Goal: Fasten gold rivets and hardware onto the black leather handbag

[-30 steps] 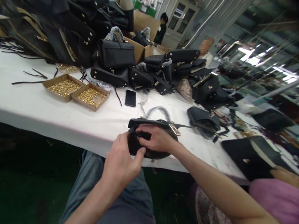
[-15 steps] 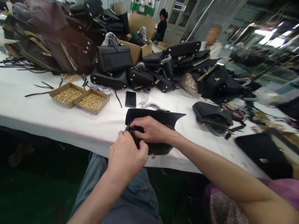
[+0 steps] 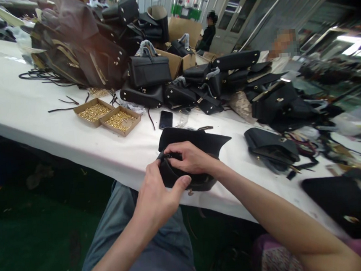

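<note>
A black handbag [image 3: 197, 144] lies at the table's front edge with its flap folded back and its mouth open. My left hand [image 3: 162, 192] grips the bag's left end, its thumb lying apart over the front side and its fingertips partly hidden behind the bag. Bent over the opening, my right hand [image 3: 189, 158] pinches the bag's inner left edge close to the left fingertips. Whatever small part lies between the right fingers cannot be made out. A gold clasp [image 3: 190, 192] shows low on the bag's front.
Two cardboard trays of small gold pieces [image 3: 93, 112] [image 3: 121, 120] and a phone [image 3: 165, 120] lie beyond the bag. Black handbags [image 3: 149, 70] are piled behind. Another bag [image 3: 273, 148] lies to the right. A person [image 3: 283, 46] is at the back right.
My left thumb has spread outward from its curled pose along the bag's front. My right hand stays at the bag's inner edge. The whole view has shifted slightly.
</note>
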`<state>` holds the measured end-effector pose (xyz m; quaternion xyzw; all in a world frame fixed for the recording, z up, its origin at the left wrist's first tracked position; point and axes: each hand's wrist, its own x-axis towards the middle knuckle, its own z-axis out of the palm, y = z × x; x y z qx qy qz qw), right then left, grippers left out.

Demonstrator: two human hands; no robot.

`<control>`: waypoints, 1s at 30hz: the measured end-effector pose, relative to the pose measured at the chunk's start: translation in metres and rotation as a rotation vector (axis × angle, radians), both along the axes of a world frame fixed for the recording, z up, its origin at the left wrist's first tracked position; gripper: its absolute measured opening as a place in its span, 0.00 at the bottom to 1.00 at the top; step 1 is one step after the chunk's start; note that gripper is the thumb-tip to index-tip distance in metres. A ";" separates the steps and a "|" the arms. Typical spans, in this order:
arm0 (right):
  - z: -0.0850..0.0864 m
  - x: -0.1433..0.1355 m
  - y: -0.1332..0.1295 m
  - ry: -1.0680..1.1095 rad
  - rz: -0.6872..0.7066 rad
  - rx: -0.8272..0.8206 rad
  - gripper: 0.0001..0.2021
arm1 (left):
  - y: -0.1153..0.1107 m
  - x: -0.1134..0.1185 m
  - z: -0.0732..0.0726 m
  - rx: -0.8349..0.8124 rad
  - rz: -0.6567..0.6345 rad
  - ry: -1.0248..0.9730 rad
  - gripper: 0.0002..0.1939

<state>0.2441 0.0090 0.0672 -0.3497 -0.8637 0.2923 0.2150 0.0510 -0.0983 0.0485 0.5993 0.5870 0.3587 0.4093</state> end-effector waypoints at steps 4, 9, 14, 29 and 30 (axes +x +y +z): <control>0.000 0.000 0.000 -0.005 -0.002 0.007 0.12 | -0.007 0.015 0.001 0.060 0.003 0.113 0.41; 0.001 -0.002 -0.001 0.001 -0.014 -0.034 0.12 | -0.008 0.014 -0.001 0.097 -0.010 0.142 0.38; 0.001 -0.011 -0.008 -0.015 -0.031 -0.021 0.14 | -0.004 0.008 0.008 0.037 0.033 0.182 0.21; 0.022 -0.044 -0.024 -0.179 0.017 0.050 0.08 | 0.024 -0.030 0.005 0.069 0.004 0.437 0.06; 0.023 -0.046 -0.023 -0.194 0.025 0.062 0.08 | 0.024 -0.033 0.005 0.079 -0.008 0.433 0.07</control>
